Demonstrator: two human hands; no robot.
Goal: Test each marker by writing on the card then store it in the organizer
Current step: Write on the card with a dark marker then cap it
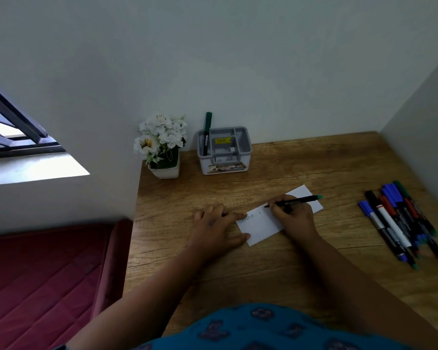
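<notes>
Right hand [292, 218] pinches a black marker [295, 200] low on the barrel, fingers curled round it, tip down on the white card [261, 224], teal end pointing up and away to the right. Left hand [216, 227] lies flat just left of the grip, straight fingers pressing the card's left edge, thumb at its near corner; something dark shows under those fingers, can't tell what. Wooden desk [276, 271] carries everything. Beyond the grip, to the left, well apart against the wall: grey organizer [224, 150] with one green-capped marker [208, 133] standing in its left compartment, other compartments look bare. Left of that, a white pot of white flowers [162, 145]. Right of the grip, well apart: loose pile of markers [400, 223] with blue, red, black and green caps, judged not yet tested. Step in hand is the test stroke on the card; to do it well, keep the left hand's pressure so the card doesn't slide, keep the tip light, write in the blank part right of the existing word, then cap it before it goes in the organizer. Writing on card: one word reads roughly "varsha", then what looks like a "V" at the tip. Organizer has a yellow sticker inside and a front label, both too blurred to read. Marker barrel print unreadable.
</notes>
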